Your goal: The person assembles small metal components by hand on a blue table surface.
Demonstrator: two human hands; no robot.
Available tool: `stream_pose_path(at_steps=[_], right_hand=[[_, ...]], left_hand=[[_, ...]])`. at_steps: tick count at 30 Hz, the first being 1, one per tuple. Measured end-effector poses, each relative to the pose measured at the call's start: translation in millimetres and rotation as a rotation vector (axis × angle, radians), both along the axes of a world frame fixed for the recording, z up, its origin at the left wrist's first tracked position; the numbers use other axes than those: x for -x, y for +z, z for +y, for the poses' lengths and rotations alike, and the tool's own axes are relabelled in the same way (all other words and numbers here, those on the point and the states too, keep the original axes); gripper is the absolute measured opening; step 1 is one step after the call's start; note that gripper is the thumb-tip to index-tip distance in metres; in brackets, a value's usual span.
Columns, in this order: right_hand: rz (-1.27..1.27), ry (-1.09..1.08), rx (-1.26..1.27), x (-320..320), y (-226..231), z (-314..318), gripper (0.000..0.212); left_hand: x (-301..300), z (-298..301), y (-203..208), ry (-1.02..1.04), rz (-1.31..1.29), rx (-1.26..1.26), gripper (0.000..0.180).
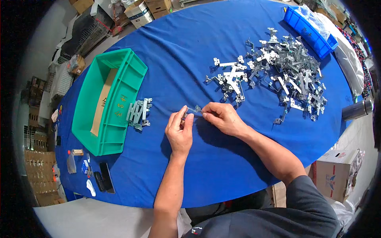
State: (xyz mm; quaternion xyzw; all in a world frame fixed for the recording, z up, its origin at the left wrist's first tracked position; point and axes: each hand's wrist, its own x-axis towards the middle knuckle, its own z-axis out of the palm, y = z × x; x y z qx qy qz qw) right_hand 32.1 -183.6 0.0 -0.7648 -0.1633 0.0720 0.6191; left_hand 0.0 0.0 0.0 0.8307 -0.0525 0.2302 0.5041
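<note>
A small silvery metal bracket (197, 108) is held up over the blue tablecloth between my two hands. My left hand (179, 133) pinches its left end between thumb and fingers. At the other end, the thumb and forefinger of my right hand (225, 118) close on it; the exact contact is too small to make out. Left of my hands, several similar brackets (139, 113) lie side by side against a green plastic bin (129, 73). To the right, a small cluster of brackets (232, 79) lies beside a large tangled heap of brackets (295, 63).
A blue crate (307, 33) with clear plastic in it stands at the far right edge. A metal flask (357, 110) is at the right. A phone (106, 177), a dark case and a bottle (72, 163) lie front left. Below right stands a cardboard box (332, 174).
</note>
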Motion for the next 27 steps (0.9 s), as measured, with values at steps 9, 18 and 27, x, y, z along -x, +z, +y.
stream_pose_path(at_steps=[9,18,27], right_hand=[[-0.186,-0.015,0.051,-0.7,-1.5,2.6,0.016],[-0.019,-0.002,-0.078,1.7,4.7,4.1,0.021],[-0.019,-0.156,-0.164,-4.6,-5.2,-1.0,0.012]], left_hand=[[1.9,-1.0,4.4,-0.014,0.062,-0.022,0.028],[1.3,-5.0,0.6,-0.04,0.012,-0.042,0.03],[1.2,-5.6,3.2,-0.066,0.028,-0.141,0.027]])
